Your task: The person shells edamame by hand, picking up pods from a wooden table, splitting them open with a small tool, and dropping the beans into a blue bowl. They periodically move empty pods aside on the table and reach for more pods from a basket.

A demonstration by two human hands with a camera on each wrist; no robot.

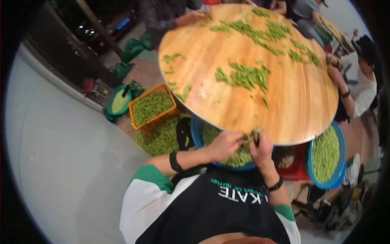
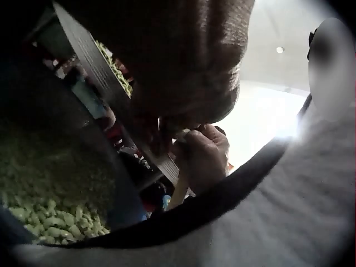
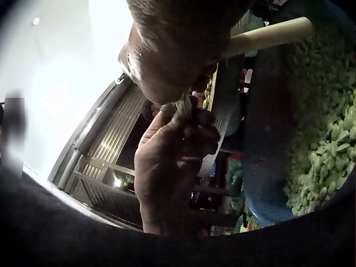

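Note:
At the near edge of the round wooden table (image 1: 203, 97), my left hand (image 1: 225, 145) pinches a green pod (image 3: 182, 105) between thumb and fingers. My right hand (image 1: 262, 148) meets it close by and grips a tool with a pale, round handle (image 3: 272, 38) that sticks out past the palm. The tool's working end is hidden by the fingers. Below both hands stands a blue basin (image 1: 196, 132) holding pale green beans (image 3: 328, 167). A pile of green pods (image 1: 250, 76) lies on the tabletop ahead of my hands.
More pods (image 1: 276, 30) are scattered across the far side. An orange basket (image 1: 131, 112) of pods stands left, beside loose pods (image 1: 162, 138) on the floor. To the right are a second blue basin (image 1: 344, 148) and a red container (image 1: 298, 162). Other people (image 1: 361, 81) sit around the table.

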